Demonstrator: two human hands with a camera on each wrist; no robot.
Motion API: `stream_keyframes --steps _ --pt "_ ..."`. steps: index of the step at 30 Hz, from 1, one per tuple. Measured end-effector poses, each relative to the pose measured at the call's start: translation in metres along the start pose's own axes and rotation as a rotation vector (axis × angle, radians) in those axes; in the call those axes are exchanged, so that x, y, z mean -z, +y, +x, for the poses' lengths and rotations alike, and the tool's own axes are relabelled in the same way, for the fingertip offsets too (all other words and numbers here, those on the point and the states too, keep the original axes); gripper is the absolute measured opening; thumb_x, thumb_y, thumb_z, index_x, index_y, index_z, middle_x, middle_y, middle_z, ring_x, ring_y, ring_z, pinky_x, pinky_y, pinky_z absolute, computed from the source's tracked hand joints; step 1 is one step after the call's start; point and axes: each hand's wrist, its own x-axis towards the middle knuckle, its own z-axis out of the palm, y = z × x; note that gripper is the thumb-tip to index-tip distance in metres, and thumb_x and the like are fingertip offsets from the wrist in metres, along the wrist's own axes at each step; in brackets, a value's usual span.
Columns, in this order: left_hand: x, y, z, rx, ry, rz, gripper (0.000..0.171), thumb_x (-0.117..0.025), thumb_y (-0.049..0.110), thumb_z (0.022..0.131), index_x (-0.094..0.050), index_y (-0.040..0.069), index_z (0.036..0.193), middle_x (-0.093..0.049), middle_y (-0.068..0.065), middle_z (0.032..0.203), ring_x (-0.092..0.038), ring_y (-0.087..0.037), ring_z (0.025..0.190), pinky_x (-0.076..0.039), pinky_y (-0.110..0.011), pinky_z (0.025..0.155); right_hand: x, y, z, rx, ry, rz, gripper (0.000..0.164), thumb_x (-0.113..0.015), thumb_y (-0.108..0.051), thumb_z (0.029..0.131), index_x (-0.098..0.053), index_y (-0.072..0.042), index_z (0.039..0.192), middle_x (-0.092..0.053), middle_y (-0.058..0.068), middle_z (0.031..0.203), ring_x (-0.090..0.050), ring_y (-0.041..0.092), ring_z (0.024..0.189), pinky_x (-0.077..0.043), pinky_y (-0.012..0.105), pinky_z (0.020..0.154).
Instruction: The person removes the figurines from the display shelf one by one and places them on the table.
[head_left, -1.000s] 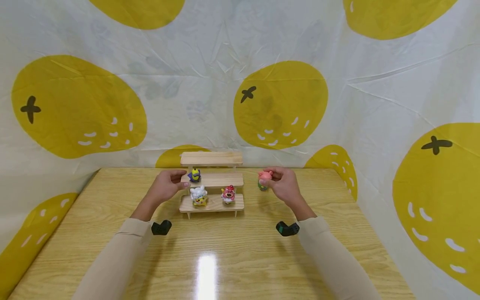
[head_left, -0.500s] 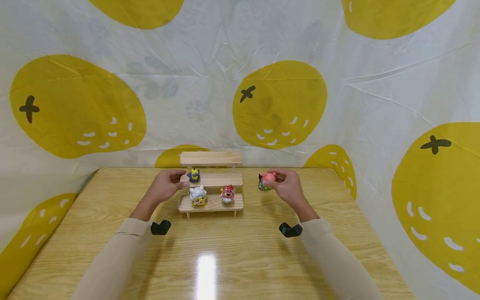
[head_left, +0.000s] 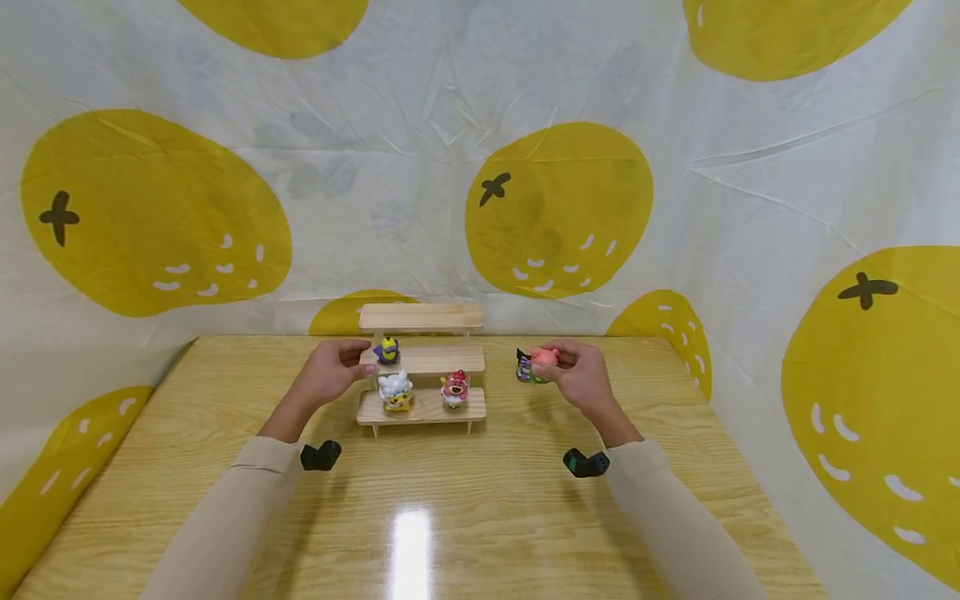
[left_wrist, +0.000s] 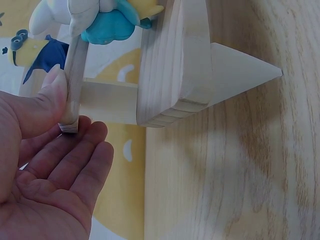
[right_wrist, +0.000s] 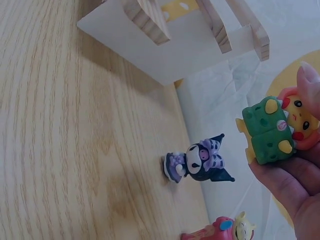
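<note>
A three-tier wooden display stand (head_left: 442,361) stands at the back of the table. My left hand (head_left: 327,375) pinches the left end of its middle shelf, thumb above and fingers below in the left wrist view. On that shelf, close to my thumb, is a yellow figurine in a blue cape (left_wrist: 44,54). The lowest shelf bears a white-hooded figurine (head_left: 395,392) and a pink-red bear figurine (head_left: 454,389). Right of the stand, my right hand (head_left: 583,379) grips a yellow-faced figurine with a pink hood and green body (right_wrist: 270,130), held above the table.
A black-and-purple figurine (right_wrist: 197,161) stands on the table behind the held one. Beside it, a red figurine (right_wrist: 217,231) is partly cut off by the right wrist view's edge. A patterned cloth (head_left: 420,208) hangs behind the table (head_left: 487,517).
My right hand has shifted slightly right with the green-bodied figurine, uncovering the black-and-purple one. My left hand has stayed at the shelf end.
</note>
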Motion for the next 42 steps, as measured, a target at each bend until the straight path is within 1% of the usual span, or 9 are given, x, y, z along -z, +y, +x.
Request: stream_keyframes --steps 5,7,13,15,21,29,34,37,42 --pt "0.000 -0.001 -0.001 0.000 -0.005 -0.002 0.055 -0.066 0.021 0.104 -0.051 -0.001 0.152 -0.054 -0.025 0.154 -0.053 -0.044 0.142 -0.050 -0.056 0.113 0.002 0.005 -0.001 0.007 0.005 -0.013 0.037 -0.080 -0.002 0.090 -0.071 0.007 0.125 -0.075 0.029 0.117 -0.076 0.028 0.101 -0.058 0.013 0.075" --pt "0.000 -0.001 -0.001 0.002 -0.007 -0.006 0.055 -0.066 0.020 0.104 -0.050 -0.001 0.153 -0.054 -0.025 0.154 -0.053 -0.043 0.142 -0.050 -0.056 0.113 0.003 0.007 -0.002 0.002 0.007 -0.006 0.037 -0.079 -0.002 0.091 -0.071 0.008 0.126 -0.074 0.030 0.118 -0.076 0.025 0.100 -0.058 0.014 0.075" --pt "0.000 -0.002 -0.002 0.001 -0.006 -0.006 0.056 -0.065 0.020 0.105 -0.048 -0.002 0.154 -0.053 -0.026 0.154 -0.053 -0.044 0.142 -0.050 -0.057 0.113 0.006 0.011 -0.003 -0.019 0.014 0.004 0.037 -0.079 -0.002 0.092 -0.070 0.007 0.127 -0.074 0.030 0.119 -0.072 0.005 0.090 -0.058 0.013 0.075" --pt "0.001 -0.002 -0.002 0.003 -0.004 -0.006 0.056 -0.065 0.020 0.105 -0.048 -0.002 0.154 -0.053 -0.025 0.155 -0.053 -0.043 0.142 -0.049 -0.057 0.114 0.007 0.012 -0.003 -0.013 0.017 0.001 0.037 -0.079 -0.003 0.092 -0.070 0.008 0.126 -0.074 0.031 0.118 -0.072 0.005 0.090 -0.058 0.012 0.075" --pt "0.001 -0.001 -0.003 0.003 -0.001 -0.007 0.056 -0.066 0.020 0.105 -0.049 -0.001 0.153 -0.053 -0.025 0.154 -0.053 -0.043 0.142 -0.050 -0.057 0.113 0.010 0.016 -0.003 0.002 0.036 -0.014 0.037 -0.079 -0.002 0.091 -0.071 0.009 0.125 -0.074 0.032 0.117 -0.075 0.014 0.095 -0.056 0.010 0.075" --pt "0.002 -0.001 -0.002 0.008 0.007 -0.005 0.055 -0.066 0.021 0.104 -0.050 0.000 0.153 -0.055 -0.025 0.153 -0.054 -0.042 0.141 -0.050 -0.056 0.113 0.015 0.023 -0.002 -0.015 0.024 -0.006 0.039 -0.078 -0.004 0.093 -0.069 0.009 0.128 -0.073 0.032 0.121 -0.069 0.000 0.092 -0.056 0.011 0.076" --pt "0.002 0.000 0.000 0.002 0.008 -0.003 0.055 -0.067 0.022 0.104 -0.051 0.001 0.153 -0.055 -0.024 0.153 -0.055 -0.042 0.141 -0.050 -0.056 0.113 0.020 0.025 -0.001 -0.019 0.041 -0.014 0.038 -0.078 -0.003 0.093 -0.069 0.009 0.128 -0.073 0.031 0.121 -0.067 -0.001 0.090 -0.056 0.010 0.076" --pt "0.002 0.001 0.000 -0.004 0.007 -0.003 0.055 -0.067 0.021 0.104 -0.051 0.001 0.153 -0.055 -0.024 0.153 -0.055 -0.042 0.140 -0.050 -0.056 0.113 0.021 0.026 -0.001 -0.026 0.050 -0.023 0.037 -0.078 -0.001 0.092 -0.070 0.008 0.127 -0.073 0.031 0.121 -0.069 0.003 0.093 -0.056 0.010 0.077" --pt "0.000 0.000 -0.001 -0.004 0.004 0.003 0.055 -0.067 0.021 0.104 -0.051 0.000 0.152 -0.056 -0.025 0.152 -0.055 -0.043 0.140 -0.050 -0.056 0.113 0.021 0.027 -0.003 -0.051 0.061 -0.026 0.037 -0.078 0.000 0.092 -0.070 0.008 0.127 -0.072 0.031 0.123 -0.073 0.025 0.106 -0.056 0.009 0.079"
